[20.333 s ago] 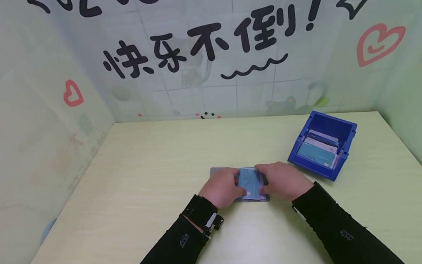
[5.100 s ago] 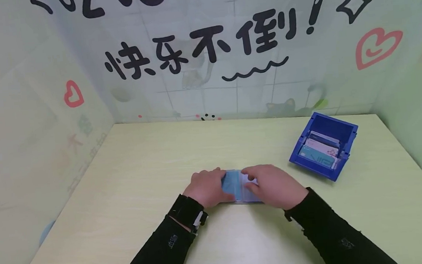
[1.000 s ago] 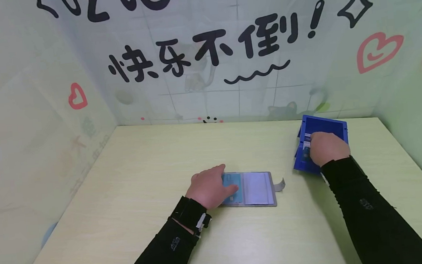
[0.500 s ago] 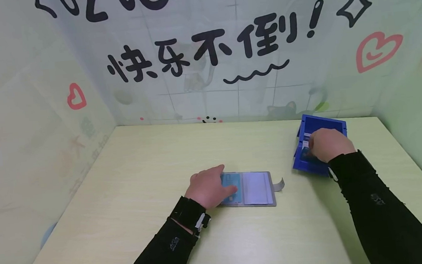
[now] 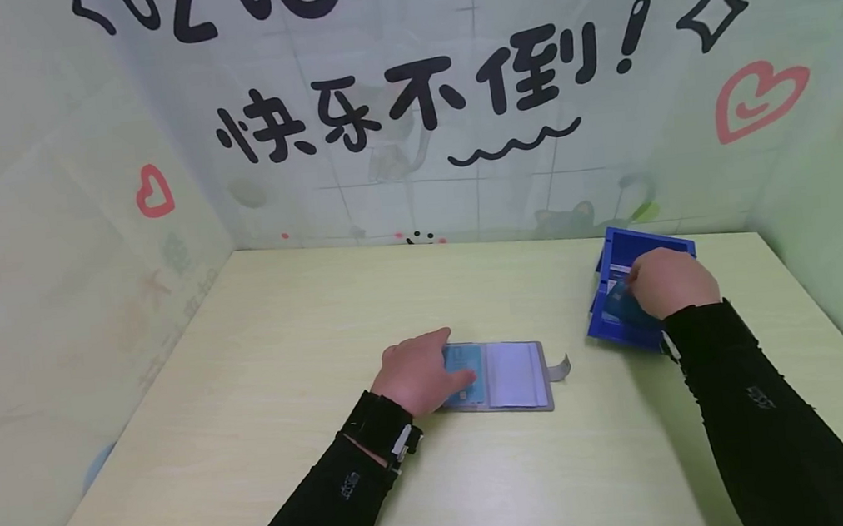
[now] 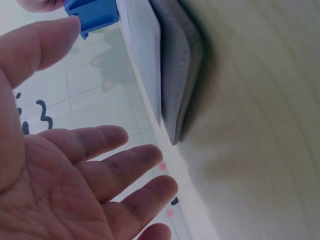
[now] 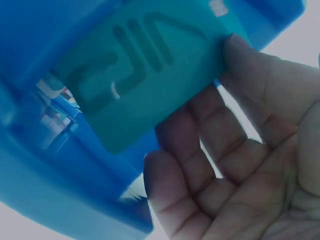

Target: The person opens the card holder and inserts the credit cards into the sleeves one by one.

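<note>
An open grey card wallet (image 5: 516, 378) lies on the table, with a light-blue card (image 5: 468, 359) at its left side and a pale sleeve on its right. My left hand (image 5: 416, 372) is at the wallet's left edge, thumb over the light-blue card. Its fingers look loose in the left wrist view, and no grip shows there. At the blue box (image 5: 611, 331), my right hand (image 5: 673, 281) pinches a teal card (image 7: 140, 75) with dark lettering between thumb and fingers. That card is tilted over the box's inside. Several other cards in the box are partly hidden.
The wallet's grey strap (image 5: 559, 370) curls up on its right, toward the box. A pale wooden table (image 5: 284, 325) carries everything. Printed cloth walls (image 5: 356, 202) stand at its back and sides.
Some seconds ago both hands were at the wallet. My right hand has since moved to the box, and over the last second it has shifted slightly right with the teal card. The left stays put.
</note>
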Tool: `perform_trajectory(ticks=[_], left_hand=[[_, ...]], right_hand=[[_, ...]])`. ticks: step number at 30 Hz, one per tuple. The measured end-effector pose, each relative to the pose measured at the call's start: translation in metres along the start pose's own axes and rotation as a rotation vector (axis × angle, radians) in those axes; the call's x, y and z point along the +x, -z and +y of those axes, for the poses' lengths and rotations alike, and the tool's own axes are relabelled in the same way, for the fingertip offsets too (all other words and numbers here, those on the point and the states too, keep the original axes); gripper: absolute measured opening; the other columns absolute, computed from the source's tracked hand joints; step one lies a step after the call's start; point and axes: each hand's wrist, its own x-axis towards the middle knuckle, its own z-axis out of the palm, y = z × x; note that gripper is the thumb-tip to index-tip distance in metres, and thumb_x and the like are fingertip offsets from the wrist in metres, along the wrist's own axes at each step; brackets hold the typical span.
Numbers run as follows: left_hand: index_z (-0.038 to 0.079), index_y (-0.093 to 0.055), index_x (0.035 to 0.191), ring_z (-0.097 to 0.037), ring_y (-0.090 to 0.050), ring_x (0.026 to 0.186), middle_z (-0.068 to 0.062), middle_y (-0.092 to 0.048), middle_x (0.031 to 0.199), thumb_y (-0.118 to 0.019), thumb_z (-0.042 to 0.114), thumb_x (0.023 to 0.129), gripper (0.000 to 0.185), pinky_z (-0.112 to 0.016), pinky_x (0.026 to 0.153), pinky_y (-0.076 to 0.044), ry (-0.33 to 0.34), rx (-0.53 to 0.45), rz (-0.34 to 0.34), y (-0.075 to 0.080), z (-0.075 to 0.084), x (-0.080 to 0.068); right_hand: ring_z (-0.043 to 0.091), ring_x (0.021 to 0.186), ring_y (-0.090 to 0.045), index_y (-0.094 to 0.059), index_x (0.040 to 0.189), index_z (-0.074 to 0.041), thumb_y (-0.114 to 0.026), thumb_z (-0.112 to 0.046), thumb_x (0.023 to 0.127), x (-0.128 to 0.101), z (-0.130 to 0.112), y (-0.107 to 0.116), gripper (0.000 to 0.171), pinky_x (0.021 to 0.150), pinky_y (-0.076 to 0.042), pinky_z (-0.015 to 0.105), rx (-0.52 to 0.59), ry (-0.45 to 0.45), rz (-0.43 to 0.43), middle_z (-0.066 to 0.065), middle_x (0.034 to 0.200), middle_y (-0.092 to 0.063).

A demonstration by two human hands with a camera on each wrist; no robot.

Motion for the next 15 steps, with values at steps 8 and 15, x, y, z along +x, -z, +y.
perform_trajectory(ticks=[8, 15], left_hand=[[0.008, -0.053, 0.154, -0.033, -0.06, 0.137, -0.01, -0.063, 0.15, -0.071, 0.051, 0.095, 0.075, -0.058, 0.112, -0.038, -0.008, -0.003, 0.001, -0.001, -0.001, 0.001], [0.009, -0.052, 0.155, -0.034, -0.061, 0.136, -0.01, -0.064, 0.149, -0.07, 0.051, 0.097, 0.074, -0.058, 0.111, -0.04, -0.009, 0.001, 0.019, 0.001, 0.001, 0.0]], right_hand=[[0.052, 0.105, -0.067, -0.075, 0.115, 0.006, -0.058, -0.015, 0.104, -0.018, -0.008, 0.016, 0.028, 0.084, -0.057, 0.064, 0.058, -0.05, 0.094, 0.03, 0.117, -0.073], [0.04, 0.082, -0.063, -0.071, 0.112, 0.005, -0.052, -0.022, 0.11, -0.04, -0.03, 0.028, 0.033, 0.067, -0.053, 0.051, 0.176, -0.088, 0.235, 0.026, 0.102, -0.072]])
